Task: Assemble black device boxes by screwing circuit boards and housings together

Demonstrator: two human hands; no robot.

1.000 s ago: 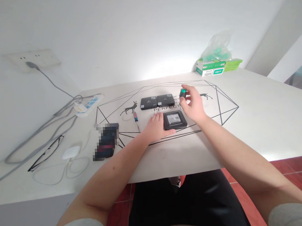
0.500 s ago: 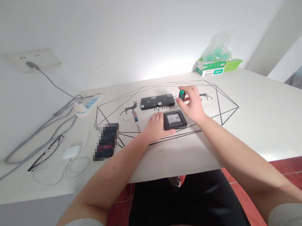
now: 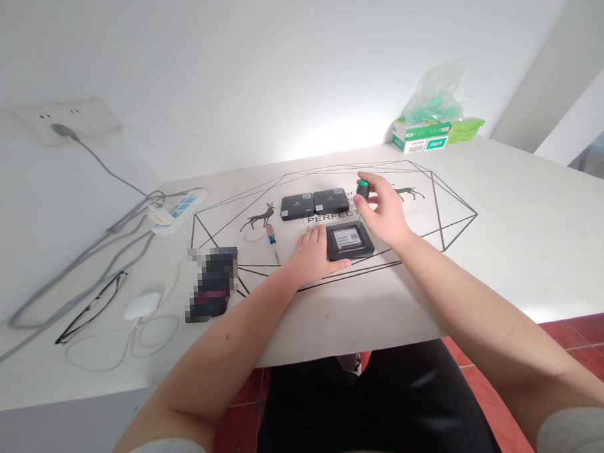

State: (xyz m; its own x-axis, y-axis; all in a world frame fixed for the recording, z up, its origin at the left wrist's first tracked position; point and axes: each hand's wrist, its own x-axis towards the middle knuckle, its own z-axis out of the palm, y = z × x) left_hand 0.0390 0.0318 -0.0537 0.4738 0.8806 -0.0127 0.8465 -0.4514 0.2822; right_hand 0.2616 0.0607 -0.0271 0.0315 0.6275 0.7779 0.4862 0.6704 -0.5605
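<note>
A flat black square device with a white label on its upper face lies on the table. My left hand holds its left side, fingers along that edge and thumb across the near edge. In my right hand is a screwdriver with a black and green handle, pinched between thumb and fingers. The screwdriver stands nearly upright, its thin shaft reaching down to the far right part of the device. Whether the tip sits in a screw is too small to tell.
Two black square boxes lie side by side behind the device. A second screwdriver lies left of my left hand, near a pixelated dark object. Glasses, a white charger and cables are at left; green-white boxes stand back right.
The screwdriver handle has turned and tilted slightly in my right hand, so its green end now shows on top. My left hand and the device have stayed in place.
</note>
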